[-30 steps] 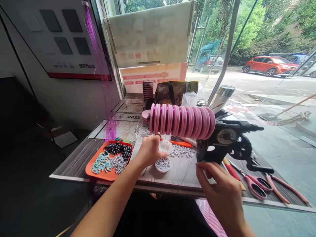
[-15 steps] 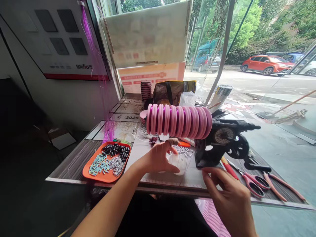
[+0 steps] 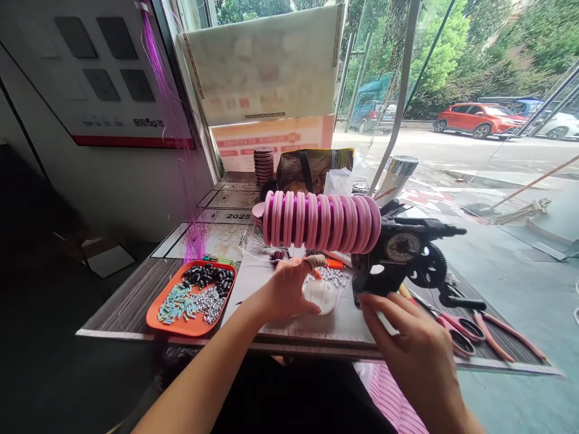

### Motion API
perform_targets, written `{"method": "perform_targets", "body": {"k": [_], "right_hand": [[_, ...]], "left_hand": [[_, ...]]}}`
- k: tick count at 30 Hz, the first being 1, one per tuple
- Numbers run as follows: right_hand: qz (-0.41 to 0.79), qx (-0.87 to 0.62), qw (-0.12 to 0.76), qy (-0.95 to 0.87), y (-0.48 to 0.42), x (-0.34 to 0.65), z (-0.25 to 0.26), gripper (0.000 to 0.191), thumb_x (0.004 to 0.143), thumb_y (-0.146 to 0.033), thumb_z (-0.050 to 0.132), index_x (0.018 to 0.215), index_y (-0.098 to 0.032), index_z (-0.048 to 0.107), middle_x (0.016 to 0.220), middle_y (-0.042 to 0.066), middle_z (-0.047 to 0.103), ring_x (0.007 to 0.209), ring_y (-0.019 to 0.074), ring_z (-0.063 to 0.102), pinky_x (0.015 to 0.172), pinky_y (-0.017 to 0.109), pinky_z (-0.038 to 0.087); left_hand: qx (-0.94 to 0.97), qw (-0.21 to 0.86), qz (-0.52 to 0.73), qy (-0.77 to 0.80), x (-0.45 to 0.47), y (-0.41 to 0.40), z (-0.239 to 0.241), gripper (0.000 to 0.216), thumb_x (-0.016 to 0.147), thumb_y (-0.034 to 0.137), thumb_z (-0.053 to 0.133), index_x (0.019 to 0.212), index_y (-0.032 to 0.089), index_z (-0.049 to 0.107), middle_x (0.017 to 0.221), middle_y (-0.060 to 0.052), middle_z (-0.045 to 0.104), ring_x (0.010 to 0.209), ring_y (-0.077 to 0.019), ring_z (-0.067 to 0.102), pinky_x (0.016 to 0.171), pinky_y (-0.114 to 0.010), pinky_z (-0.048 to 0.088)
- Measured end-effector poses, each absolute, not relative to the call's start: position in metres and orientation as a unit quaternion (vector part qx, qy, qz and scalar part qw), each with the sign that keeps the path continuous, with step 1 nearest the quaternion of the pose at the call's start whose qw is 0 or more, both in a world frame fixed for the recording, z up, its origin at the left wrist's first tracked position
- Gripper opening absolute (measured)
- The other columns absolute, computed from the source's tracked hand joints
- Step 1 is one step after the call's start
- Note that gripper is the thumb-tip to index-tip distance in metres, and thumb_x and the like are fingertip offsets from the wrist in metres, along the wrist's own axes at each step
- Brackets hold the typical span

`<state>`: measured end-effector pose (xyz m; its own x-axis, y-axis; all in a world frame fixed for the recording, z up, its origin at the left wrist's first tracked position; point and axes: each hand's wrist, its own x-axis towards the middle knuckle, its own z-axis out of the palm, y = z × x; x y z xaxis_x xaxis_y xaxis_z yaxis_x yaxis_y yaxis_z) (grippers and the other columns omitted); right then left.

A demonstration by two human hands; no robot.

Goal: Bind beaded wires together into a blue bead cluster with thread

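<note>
My left hand (image 3: 287,290) reaches over the white cutting mat (image 3: 335,325) and grips a small white round dish (image 3: 320,296) between thumb and fingers; its index finger wears a tan wrap. Loose white beads (image 3: 333,276) lie just behind the dish. My right hand (image 3: 409,343) hovers at the mat's near right edge with fingers spread and nothing in them, just in front of the base of a black hand-crank winder (image 3: 400,259). The winder carries a row of pink spools (image 3: 321,220) wound with purple thread.
An orange tray (image 3: 156,318) with black, silver and teal beads sits at the left. Pink-handled scissors (image 3: 456,331) and pliers (image 3: 495,340) lie at the right. A spool stack (image 3: 263,166), a dark bag (image 3: 312,170) and a silver cup (image 3: 398,172) stand behind. Purple strands (image 3: 172,120) hang at left.
My left hand moved from under the spools down and right onto the white dish, which now hides the beads inside it. My right hand shifted slightly forward, fingers spreading.
</note>
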<state>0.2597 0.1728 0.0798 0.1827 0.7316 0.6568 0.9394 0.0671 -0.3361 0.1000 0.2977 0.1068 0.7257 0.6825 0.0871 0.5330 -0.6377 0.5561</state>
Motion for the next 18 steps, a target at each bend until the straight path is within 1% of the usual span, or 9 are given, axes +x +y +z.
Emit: {"method": "perform_targets", "body": {"k": [2,4,7,9,10,12,15,16,18], "right_hand": [[-0.147,-0.663,0.338,-0.651,0.180,0.253,0.082,0.035,0.091,-0.034,0.038,0.080,-0.021,0.068,0.061,0.000,0.059,0.053,0.0121,0.054,0.050,0.023,0.032],[-0.158,-0.654,0.312,-0.671,0.188,0.246,0.083,0.036,0.092,-0.030,0.036,0.079,-0.020,0.068,0.062,0.001,0.061,0.055,0.0132,0.056,0.052,0.023,0.031],[-0.175,-0.645,0.292,-0.684,0.199,0.237,0.084,0.032,0.089,-0.022,0.038,0.078,-0.019,0.068,0.067,0.003,0.066,0.054,0.0132,0.057,0.052,0.023,0.031],[-0.179,-0.646,0.261,-0.695,0.204,0.236,0.085,0.028,0.085,-0.016,0.042,0.077,-0.019,0.068,0.065,0.003,0.067,0.051,0.0132,0.058,0.050,0.023,0.030],[-0.178,-0.645,0.241,-0.703,0.205,0.236,0.086,0.026,0.083,-0.013,0.043,0.076,-0.019,0.068,0.063,0.002,0.066,0.050,0.0133,0.058,0.048,0.023,0.029],[-0.172,-0.635,0.215,-0.722,0.205,0.239,0.089,0.026,0.080,-0.010,0.045,0.075,-0.019,0.068,0.060,0.002,0.066,0.048,0.0134,0.058,0.047,0.023,0.028],[-0.176,-0.632,0.230,-0.718,0.205,0.243,0.089,0.024,0.083,-0.015,0.045,0.079,-0.020,0.068,0.066,0.002,0.068,0.052,0.0140,0.061,0.049,0.023,0.032],[-0.178,-0.641,0.232,-0.710,0.205,0.244,0.089,0.023,0.084,-0.018,0.045,0.082,-0.021,0.068,0.068,0.002,0.069,0.054,0.0147,0.062,0.049,0.023,0.032],[-0.177,-0.661,0.216,-0.697,0.207,0.243,0.087,0.021,0.083,-0.019,0.047,0.084,-0.021,0.068,0.066,0.002,0.069,0.054,0.0163,0.063,0.048,0.024,0.031]], "left_hand": [[0.895,0.254,0.154,0.333,0.096,0.302,0.104,0.063,0.049,0.017,0.079,0.107,0.019,0.054,0.098,-0.004,0.063,0.093,-0.0281,0.054,0.088,-0.043,0.037],[0.895,0.255,0.161,0.327,0.091,0.305,0.102,0.067,0.052,0.015,0.078,0.113,0.021,0.052,0.100,-0.004,0.063,0.095,-0.0274,0.054,0.090,-0.043,0.036],[0.894,0.260,0.167,0.325,0.083,0.309,0.103,0.072,0.053,0.014,0.077,0.119,0.019,0.049,0.108,-0.008,0.060,0.101,-0.0285,0.051,0.091,-0.043,0.037],[0.888,0.278,0.180,0.320,0.075,0.308,0.105,0.074,0.056,0.011,0.074,0.124,0.018,0.045,0.118,-0.011,0.055,0.107,-0.0275,0.048,0.092,-0.040,0.037],[0.878,0.296,0.194,0.323,0.070,0.308,0.107,0.073,0.059,0.010,0.071,0.126,0.018,0.043,0.122,-0.011,0.052,0.109,-0.0259,0.048,0.092,-0.038,0.038],[0.841,0.336,0.239,0.352,0.057,0.303,0.108,0.062,0.067,0.011,0.064,0.126,0.020,0.044,0.121,-0.009,0.054,0.106,-0.0230,0.049,0.090,-0.036,0.038],[0.762,0.364,0.328,0.423,0.036,0.290,0.107,0.041,0.077,0.020,0.056,0.118,0.021,0.051,0.109,-0.007,0.061,0.093,-0.0209,0.051,0.082,-0.035,0.039],[0.738,0.363,0.359,0.440,0.031,0.284,0.106,0.038,0.078,0.022,0.054,0.116,0.021,0.052,0.106,-0.006,0.061,0.089,-0.0199,0.051,0.079,-0.034,0.039],[0.698,0.358,0.410,0.466,0.022,0.271,0.103,0.034,0.079,0.023,0.054,0.112,0.022,0.054,0.100,-0.004,0.062,0.083,-0.0179,0.051,0.076,-0.032,0.038]]}}
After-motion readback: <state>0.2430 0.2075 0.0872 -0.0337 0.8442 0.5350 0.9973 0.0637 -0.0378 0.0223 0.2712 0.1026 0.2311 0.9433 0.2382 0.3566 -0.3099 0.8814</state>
